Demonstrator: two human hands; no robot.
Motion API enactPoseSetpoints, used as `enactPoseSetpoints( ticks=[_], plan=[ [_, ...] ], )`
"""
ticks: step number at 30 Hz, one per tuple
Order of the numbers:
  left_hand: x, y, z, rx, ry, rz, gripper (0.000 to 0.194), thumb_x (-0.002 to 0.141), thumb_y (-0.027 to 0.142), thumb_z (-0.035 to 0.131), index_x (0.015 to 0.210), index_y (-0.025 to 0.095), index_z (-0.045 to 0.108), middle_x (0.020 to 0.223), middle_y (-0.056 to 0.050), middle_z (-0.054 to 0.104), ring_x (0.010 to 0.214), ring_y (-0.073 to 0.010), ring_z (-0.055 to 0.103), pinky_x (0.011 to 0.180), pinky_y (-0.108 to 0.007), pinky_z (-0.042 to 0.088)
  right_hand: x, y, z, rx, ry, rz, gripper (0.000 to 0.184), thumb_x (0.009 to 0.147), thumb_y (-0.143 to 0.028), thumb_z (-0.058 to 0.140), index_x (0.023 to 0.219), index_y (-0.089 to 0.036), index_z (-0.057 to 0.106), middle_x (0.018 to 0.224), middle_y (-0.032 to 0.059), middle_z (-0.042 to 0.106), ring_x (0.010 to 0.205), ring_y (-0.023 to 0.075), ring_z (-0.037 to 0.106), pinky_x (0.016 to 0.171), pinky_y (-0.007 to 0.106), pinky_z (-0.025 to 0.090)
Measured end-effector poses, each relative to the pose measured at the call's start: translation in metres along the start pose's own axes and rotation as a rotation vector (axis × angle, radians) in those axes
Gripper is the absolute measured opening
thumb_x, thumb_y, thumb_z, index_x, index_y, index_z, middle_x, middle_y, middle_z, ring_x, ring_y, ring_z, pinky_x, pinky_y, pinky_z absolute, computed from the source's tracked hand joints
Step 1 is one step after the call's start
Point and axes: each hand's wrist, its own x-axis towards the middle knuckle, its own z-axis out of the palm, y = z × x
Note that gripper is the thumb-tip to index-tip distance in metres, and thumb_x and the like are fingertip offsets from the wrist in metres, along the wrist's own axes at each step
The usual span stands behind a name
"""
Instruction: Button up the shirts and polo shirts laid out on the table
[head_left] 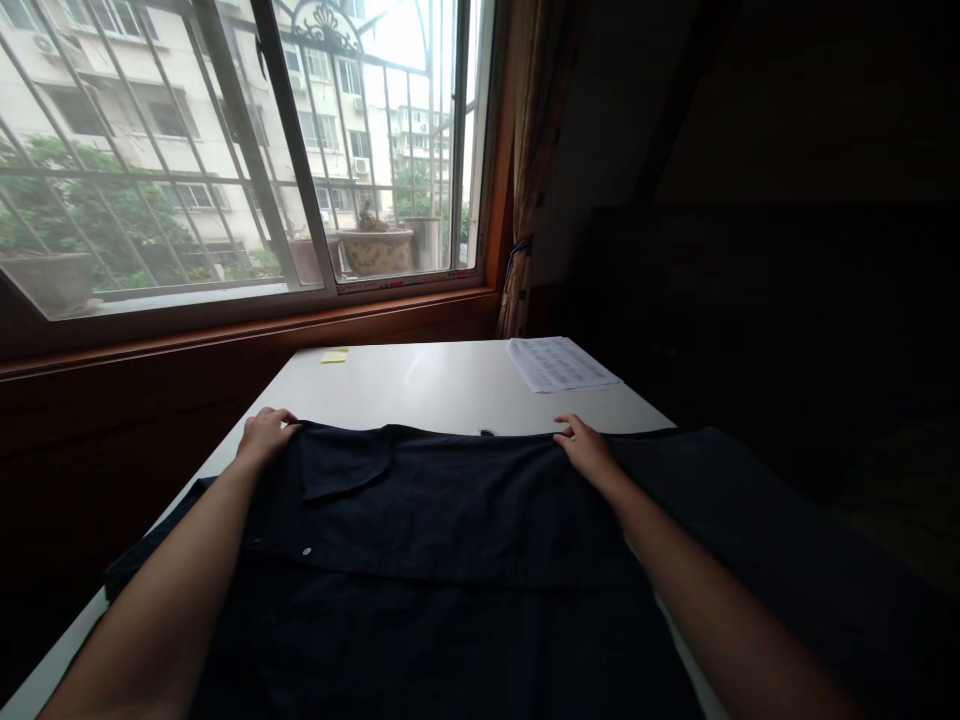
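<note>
A dark navy shirt [465,510] lies spread sideways over the white table, its far edge running roughly straight across. What looks like its collar [345,465] is at the left, and a small pale button [306,551] shows on the front below it. My left hand [268,435] pinches the far edge near the collar, thumb and fingers together. Farther right along that same edge, my right hand [585,445] grips the cloth between thumb and fingers, its index finger slightly raised. The lower part of the shirt fades into shadow at the right and near side.
Printed sheets of paper [562,364] lie at the table's far right corner. A yellow sticky note pad [334,356] sits at the far left of the white table [420,385]. A small dark object [486,433] peeks out behind the shirt. Beyond stands a barred window [337,150] with a curtain [525,200].
</note>
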Motion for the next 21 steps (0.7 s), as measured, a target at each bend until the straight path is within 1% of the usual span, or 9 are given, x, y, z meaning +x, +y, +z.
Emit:
enactPoseSetpoints(
  ticks=[3,6,9,12,15,17,19,21],
  plan=[
    [0.002,0.0,0.003,0.016,0.053,-0.028,0.04,0.085,0.046,0.053,0.104,0.017,0.073,0.118,-0.016,0.062,0.109,-0.0348,0.056,0.098,-0.043,0.042,0.015,-0.01,0.007,-0.043,0.032,-0.024,0.029,0.086,-0.017,0.06,0.115,-0.02,0.063,0.094,0.0057,0.067,0.087,0.0204,0.063,0.078,0.029,0.046],
    [0.001,0.002,0.004,0.034,0.088,-0.033,0.039,0.087,0.044,0.05,0.104,0.017,0.073,0.122,-0.018,0.061,0.112,-0.0379,0.053,0.098,-0.047,0.042,0.022,-0.022,0.012,-0.088,0.065,-0.072,0.029,0.088,-0.014,0.056,0.116,-0.018,0.063,0.1,0.0088,0.067,0.095,0.0224,0.061,0.087,0.032,0.045],
    [-0.004,0.002,-0.002,0.046,0.102,-0.003,0.041,0.088,0.043,0.047,0.11,0.017,0.071,0.125,-0.018,0.059,0.115,-0.0391,0.051,0.099,-0.047,0.042,0.016,-0.039,0.015,-0.137,0.106,-0.119,0.03,0.091,-0.015,0.053,0.12,-0.017,0.062,0.112,0.0133,0.064,0.109,0.0275,0.056,0.098,0.039,0.041],
    [-0.018,-0.001,-0.019,0.047,0.097,0.065,0.047,0.09,0.045,0.043,0.119,0.017,0.067,0.129,-0.016,0.058,0.118,-0.0377,0.051,0.1,-0.046,0.042,-0.005,-0.057,0.015,-0.164,0.116,-0.178,0.034,0.095,-0.024,0.051,0.127,-0.021,0.06,0.127,0.0151,0.058,0.119,0.0316,0.051,0.103,0.044,0.039],
    [-0.044,-0.011,-0.041,0.037,0.074,0.139,0.05,0.091,0.049,0.041,0.124,0.019,0.064,0.132,-0.013,0.059,0.12,-0.0341,0.054,0.103,-0.045,0.043,-0.039,-0.073,0.017,-0.168,0.038,-0.303,0.039,0.098,-0.036,0.048,0.133,-0.023,0.058,0.141,0.0121,0.053,0.128,0.0299,0.048,0.109,0.042,0.038],
    [-0.069,-0.021,-0.055,0.028,0.066,0.21,0.054,0.09,0.053,0.042,0.13,0.021,0.061,0.135,-0.012,0.058,0.125,-0.0335,0.052,0.106,-0.046,0.042,-0.065,-0.078,0.019,-0.184,-0.072,-0.429,0.047,0.1,-0.045,0.043,0.141,-0.022,0.052,0.153,0.011,0.043,0.138,0.0299,0.041,0.114,0.044,0.034],
    [-0.098,-0.035,-0.065,0.027,0.077,0.292,0.056,0.089,0.054,0.044,0.133,0.022,0.058,0.139,-0.012,0.056,0.132,-0.0337,0.048,0.109,-0.048,0.04,-0.089,-0.077,0.02,-0.208,-0.167,-0.504,0.053,0.1,-0.051,0.04,0.146,-0.025,0.047,0.159,0.0078,0.035,0.145,0.0293,0.033,0.119,0.048,0.027],
    [-0.13,-0.053,-0.072,0.016,0.081,0.369,0.053,0.087,0.053,0.045,0.132,0.027,0.059,0.143,-0.008,0.055,0.138,-0.0321,0.043,0.113,-0.049,0.037,-0.108,-0.072,0.019,-0.22,-0.23,-0.524,0.055,0.101,-0.053,0.037,0.148,-0.026,0.044,0.16,0.006,0.035,0.148,0.0279,0.029,0.12,0.051,0.023]
  ],
)
